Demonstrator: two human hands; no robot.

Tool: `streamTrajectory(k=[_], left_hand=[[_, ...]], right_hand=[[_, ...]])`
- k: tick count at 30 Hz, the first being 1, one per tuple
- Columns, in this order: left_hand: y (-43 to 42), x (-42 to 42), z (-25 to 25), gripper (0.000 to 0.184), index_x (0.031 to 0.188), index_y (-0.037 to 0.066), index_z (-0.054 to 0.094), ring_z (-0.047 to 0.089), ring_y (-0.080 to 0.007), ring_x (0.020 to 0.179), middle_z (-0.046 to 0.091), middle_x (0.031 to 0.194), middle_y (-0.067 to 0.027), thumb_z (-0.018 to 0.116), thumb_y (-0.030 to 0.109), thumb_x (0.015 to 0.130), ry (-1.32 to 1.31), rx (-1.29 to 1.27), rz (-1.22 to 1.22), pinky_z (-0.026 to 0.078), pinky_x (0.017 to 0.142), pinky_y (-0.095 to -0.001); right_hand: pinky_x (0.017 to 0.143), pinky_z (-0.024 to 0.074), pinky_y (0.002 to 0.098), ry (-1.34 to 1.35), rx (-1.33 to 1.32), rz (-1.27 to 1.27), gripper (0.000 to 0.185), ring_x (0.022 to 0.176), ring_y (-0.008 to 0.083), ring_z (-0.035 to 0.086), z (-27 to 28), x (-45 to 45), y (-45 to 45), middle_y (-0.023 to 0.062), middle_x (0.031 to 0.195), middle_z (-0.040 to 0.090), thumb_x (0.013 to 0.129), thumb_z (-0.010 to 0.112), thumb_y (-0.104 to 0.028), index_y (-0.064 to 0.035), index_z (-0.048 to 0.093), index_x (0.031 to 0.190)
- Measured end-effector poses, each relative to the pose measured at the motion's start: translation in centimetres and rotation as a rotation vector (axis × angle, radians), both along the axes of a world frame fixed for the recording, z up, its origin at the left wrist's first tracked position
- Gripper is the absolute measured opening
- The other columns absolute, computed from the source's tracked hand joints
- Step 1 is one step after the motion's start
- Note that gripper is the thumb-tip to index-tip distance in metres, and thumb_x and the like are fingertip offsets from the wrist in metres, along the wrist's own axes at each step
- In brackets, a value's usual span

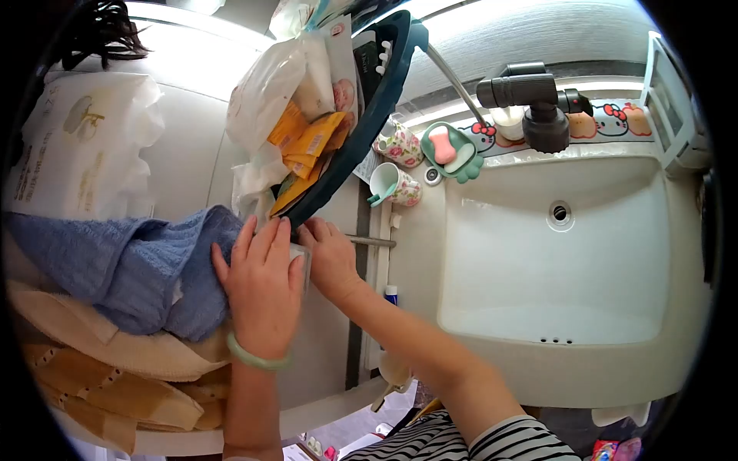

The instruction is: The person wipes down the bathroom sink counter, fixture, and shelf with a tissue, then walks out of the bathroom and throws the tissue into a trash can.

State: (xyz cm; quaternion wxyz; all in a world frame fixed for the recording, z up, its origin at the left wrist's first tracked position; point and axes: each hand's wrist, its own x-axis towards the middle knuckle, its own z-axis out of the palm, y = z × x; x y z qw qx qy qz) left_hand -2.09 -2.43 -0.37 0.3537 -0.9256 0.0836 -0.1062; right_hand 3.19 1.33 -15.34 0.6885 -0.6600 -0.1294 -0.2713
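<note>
My left hand point(265, 296), with a pale green bangle point(257, 355) at the wrist, lies palm down with its fingers outstretched. Its fingertips reach the near end of a dark green basket point(377, 127), and its thumb side is beside a blue towel point(165, 265). Beneath this hand shows the edge of a clear plastic piece point(306, 267). My right hand point(330, 257) is close on the right, its fingers curled in at the basket's lower end; what they grip is hidden. Yellow packets point(311, 142) and a white plastic bag point(265, 81) fill the basket.
Right of the hands is a white sink point(538, 284) with a black faucet point(530, 100). Floral cups point(403, 188) and a green soap dish point(461, 165) stand by it. A metal bar point(373, 240) is near my right hand. Left are a white package point(77, 146) and folded tan cloth point(115, 384).
</note>
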Motion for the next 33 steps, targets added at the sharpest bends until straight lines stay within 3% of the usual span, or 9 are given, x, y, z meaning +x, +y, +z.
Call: streamTrajectory(k=[8,15,17,19,22,25,29,31,33], left_hand=[[0.0,0.3,0.2,0.043,0.116,0.003,0.057,0.043,-0.0261,0.12,0.056,0.117,-0.0066,0.064,0.02,0.077,0.036,-0.011,-0.016,0.019,0.102,-0.0585],[0.1,0.2,0.1,0.043,0.116,0.002,0.057,0.044,-0.0268,0.119,0.056,0.116,-0.0083,0.064,0.019,0.077,0.041,-0.049,-0.046,0.019,0.102,-0.0586],[-0.2,0.2,0.2,0.044,0.118,0.001,0.056,0.044,-0.0284,0.12,0.056,0.117,-0.0105,0.064,0.016,0.077,0.053,-0.081,-0.032,0.018,0.103,-0.0585],[-0.4,0.2,0.4,0.045,0.119,0.0,0.055,0.043,-0.03,0.121,0.056,0.118,-0.0126,0.064,0.012,0.077,0.065,-0.112,-0.006,0.018,0.104,-0.0584],[-0.4,0.1,0.4,0.043,0.119,0.0,0.056,0.043,-0.0302,0.121,0.056,0.118,-0.0123,0.063,0.013,0.078,0.071,-0.12,0.013,0.018,0.103,-0.0585],[-0.1,0.5,0.3,0.042,0.118,0.0,0.056,0.043,-0.0304,0.121,0.055,0.118,-0.0118,0.061,0.014,0.079,0.07,-0.085,-0.018,0.019,0.103,-0.0585],[-0.2,0.2,0.3,0.041,0.118,0.0,0.056,0.042,-0.0306,0.121,0.055,0.119,-0.0118,0.059,0.016,0.081,0.077,-0.095,-0.019,0.019,0.103,-0.0587],[-0.2,0.1,0.3,0.041,0.119,0.0,0.055,0.042,-0.0306,0.121,0.055,0.119,-0.0119,0.059,0.016,0.081,0.073,-0.102,-0.032,0.019,0.103,-0.0587],[-0.1,0.0,0.4,0.041,0.119,0.001,0.055,0.041,-0.0302,0.121,0.055,0.119,-0.0116,0.059,0.016,0.081,0.071,-0.116,-0.019,0.019,0.103,-0.0588]], right_hand=[[0.065,0.0482,0.0351,-0.144,-0.024,-0.003,0.033,0.079,0.0248,0.059,-2.1,1.5,-0.5,0.006,0.092,0.058,0.074,0.06,-0.012,-0.0064,0.059,0.107],[0.066,0.048,0.036,0.066,-0.265,0.117,0.025,0.082,0.0262,0.058,-12.4,1.0,-1.7,0.0072,0.092,0.058,0.078,0.061,-0.016,-0.0096,0.059,0.102],[0.067,0.0479,0.0368,0.109,-0.344,0.169,0.024,0.082,0.0266,0.058,-12.1,1.2,-1.8,0.0079,0.091,0.058,0.079,0.061,-0.016,-0.0093,0.059,0.102],[0.068,0.0473,0.0379,0.055,-0.142,0.173,0.025,0.082,0.0271,0.057,-7.1,1.0,-1.0,0.0086,0.091,0.057,0.078,0.06,-0.015,-0.0075,0.059,0.101],[0.073,0.0463,0.037,-0.189,-0.1,0.111,0.025,0.084,0.0256,0.055,-0.9,1.1,-1.9,0.0107,0.096,0.055,0.078,0.055,-0.012,-0.0036,0.06,0.102],[0.072,0.0451,0.0343,-0.175,-0.128,0.055,0.03,0.086,0.0223,0.054,-1.5,1.6,-0.8,0.0078,0.098,0.055,0.076,0.057,-0.013,-0.0053,0.059,0.105],[0.067,0.0446,0.0327,-0.079,-0.183,-0.061,0.035,0.081,0.0205,0.054,-7.8,1.0,-1.0,0.004,0.091,0.055,0.075,0.057,-0.012,-0.0074,0.057,0.109],[0.066,0.0449,0.0327,-0.04,-0.357,-0.024,0.034,0.08,0.0207,0.055,-10.0,1.0,-1.6,0.0038,0.089,0.055,0.075,0.058,-0.012,-0.0083,0.057,0.109],[0.069,0.0447,0.0329,-0.023,-0.382,0.025,0.032,0.082,0.0215,0.054,-8.1,0.9,-2.5,0.004,0.09,0.056,0.075,0.058,-0.013,-0.0086,0.058,0.106]])
